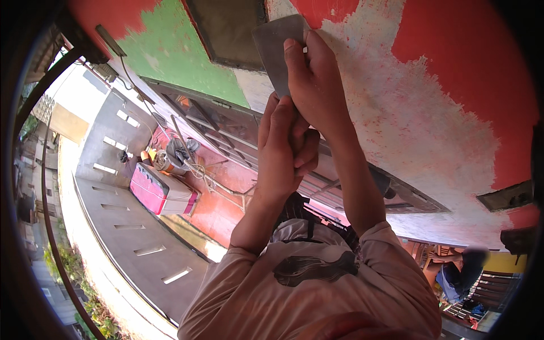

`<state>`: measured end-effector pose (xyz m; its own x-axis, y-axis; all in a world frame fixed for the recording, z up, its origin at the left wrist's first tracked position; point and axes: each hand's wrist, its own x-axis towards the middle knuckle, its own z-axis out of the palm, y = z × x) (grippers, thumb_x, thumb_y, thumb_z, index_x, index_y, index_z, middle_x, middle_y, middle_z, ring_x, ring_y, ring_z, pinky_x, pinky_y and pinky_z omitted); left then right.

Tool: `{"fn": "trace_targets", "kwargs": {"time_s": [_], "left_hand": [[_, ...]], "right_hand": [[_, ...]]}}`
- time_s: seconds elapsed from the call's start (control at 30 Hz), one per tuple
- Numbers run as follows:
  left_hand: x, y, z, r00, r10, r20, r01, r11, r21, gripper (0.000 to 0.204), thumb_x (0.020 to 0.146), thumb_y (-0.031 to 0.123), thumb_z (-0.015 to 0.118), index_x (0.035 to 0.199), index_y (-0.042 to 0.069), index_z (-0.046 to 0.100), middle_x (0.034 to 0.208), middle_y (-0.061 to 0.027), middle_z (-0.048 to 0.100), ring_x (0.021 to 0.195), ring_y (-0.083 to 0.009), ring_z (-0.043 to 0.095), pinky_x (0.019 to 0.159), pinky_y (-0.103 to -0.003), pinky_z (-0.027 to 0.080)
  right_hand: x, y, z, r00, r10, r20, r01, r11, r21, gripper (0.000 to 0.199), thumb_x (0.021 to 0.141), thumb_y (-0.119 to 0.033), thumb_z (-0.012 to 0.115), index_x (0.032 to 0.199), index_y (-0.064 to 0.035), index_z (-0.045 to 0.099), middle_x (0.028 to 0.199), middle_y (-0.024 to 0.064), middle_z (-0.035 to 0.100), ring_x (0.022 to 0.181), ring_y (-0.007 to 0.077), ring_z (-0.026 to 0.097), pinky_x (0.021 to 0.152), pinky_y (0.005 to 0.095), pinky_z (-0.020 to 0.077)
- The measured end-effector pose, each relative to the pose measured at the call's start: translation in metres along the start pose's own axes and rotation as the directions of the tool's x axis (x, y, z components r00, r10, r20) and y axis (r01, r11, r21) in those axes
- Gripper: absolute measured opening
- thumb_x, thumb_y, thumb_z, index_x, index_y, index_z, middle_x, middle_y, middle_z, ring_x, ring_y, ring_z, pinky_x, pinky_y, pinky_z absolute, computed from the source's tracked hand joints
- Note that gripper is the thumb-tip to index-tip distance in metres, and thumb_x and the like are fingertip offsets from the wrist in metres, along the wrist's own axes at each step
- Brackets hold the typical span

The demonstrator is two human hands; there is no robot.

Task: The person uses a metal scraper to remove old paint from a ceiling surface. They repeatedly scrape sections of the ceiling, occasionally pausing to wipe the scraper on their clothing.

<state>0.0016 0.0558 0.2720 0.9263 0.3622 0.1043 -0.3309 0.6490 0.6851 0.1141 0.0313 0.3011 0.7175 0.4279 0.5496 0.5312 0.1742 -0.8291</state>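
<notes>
A scraper with a flat, dark grey blade point(279, 48) is held up against the painted wall point(371, 73), close to a dark framed panel. My right hand point(317, 79) grips the blade's right edge, thumb lying over its face. Just below, my left hand point(279, 148) is closed round the lower end of the scraper; any handle there is hidden by the fingers. Both hands touch each other. Around them the wall carries red paint, a green area point(175, 51) and a broad whitish patch with ragged edges. Whether the blade touches the wall I cannot tell.
Barred windows point(221, 127) run along the wall below my hands. To the left, a pink-and-white washing machine point(161, 190) and a bucket point(165, 161) stand beside a grey slotted wall point(133, 218). Another person point(473, 272) is at the lower right by a slatted bench.
</notes>
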Motion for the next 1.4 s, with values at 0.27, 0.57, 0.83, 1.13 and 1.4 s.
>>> {"fn": "trace_targets", "kwargs": {"time_s": [0.27, 0.57, 0.83, 1.13, 1.4], "left_hand": [[0.000, -0.004, 0.009, 0.996, 0.055, -0.077, -0.058, 0.997, -0.040, 0.025, 0.105, 0.027, 0.035, 0.102, 0.010, 0.052, 0.072, 0.0066, 0.042, 0.039, -0.0016, 0.028, 0.027, -0.015, 0.022], [0.007, 0.008, 0.002, 0.990, 0.139, 0.029, -0.138, 0.989, -0.045, 0.022, 0.105, 0.030, 0.034, 0.097, 0.014, 0.046, 0.074, 0.0044, 0.045, 0.040, -0.0041, 0.028, 0.031, -0.018, 0.021], [0.018, 0.026, 0.002, 0.979, 0.171, 0.110, -0.163, 0.984, -0.079, 0.023, 0.105, 0.030, 0.035, 0.096, 0.014, 0.048, 0.074, 0.0076, 0.042, 0.040, -0.0026, 0.028, 0.030, -0.018, 0.021], [0.020, 0.036, -0.004, 0.986, 0.104, 0.128, -0.089, 0.989, -0.118, 0.024, 0.106, 0.028, 0.033, 0.101, 0.011, 0.050, 0.074, 0.0066, 0.043, 0.041, -0.0023, 0.028, 0.029, -0.016, 0.020], [0.027, 0.050, -0.002, 0.978, 0.135, 0.158, -0.117, 0.986, -0.116, 0.022, 0.105, 0.026, 0.036, 0.096, 0.012, 0.050, 0.073, 0.0073, 0.044, 0.041, -0.0018, 0.028, 0.029, -0.017, 0.019]], "right_hand": [[-0.002, -0.004, 0.002, 0.993, -0.095, -0.064, 0.091, 0.994, -0.064, 0.027, 0.099, -0.022, 0.053, 0.084, -0.0003, 0.045, 0.063, 0.0091, 0.047, 0.056, 0.0149, 0.045, 0.055, 0.0355, 0.0387], [0.008, -0.006, 0.007, 0.993, -0.112, -0.048, 0.110, 0.993, -0.050, 0.027, 0.099, -0.022, 0.052, 0.085, 0.0003, 0.046, 0.064, 0.0107, 0.049, 0.056, 0.0179, 0.047, 0.055, 0.0373, 0.0399], [0.024, -0.021, 0.016, 0.938, -0.344, -0.048, 0.342, 0.938, -0.054, 0.025, 0.096, -0.019, 0.046, 0.098, 0.0060, 0.051, 0.070, 0.0269, 0.062, 0.065, 0.0417, 0.065, 0.063, 0.0491, 0.0494], [0.033, -0.021, 0.030, 0.961, -0.258, -0.094, 0.241, 0.957, -0.163, 0.027, 0.096, -0.020, 0.045, 0.099, 0.0068, 0.051, 0.081, 0.0292, 0.064, 0.077, 0.0456, 0.065, 0.071, 0.0516, 0.0513], [0.041, -0.026, 0.037, 0.983, -0.170, -0.071, 0.155, 0.971, -0.181, 0.029, 0.096, -0.021, 0.045, 0.099, 0.0075, 0.051, 0.078, 0.0305, 0.064, 0.073, 0.0453, 0.066, 0.068, 0.0502, 0.0541]]}}
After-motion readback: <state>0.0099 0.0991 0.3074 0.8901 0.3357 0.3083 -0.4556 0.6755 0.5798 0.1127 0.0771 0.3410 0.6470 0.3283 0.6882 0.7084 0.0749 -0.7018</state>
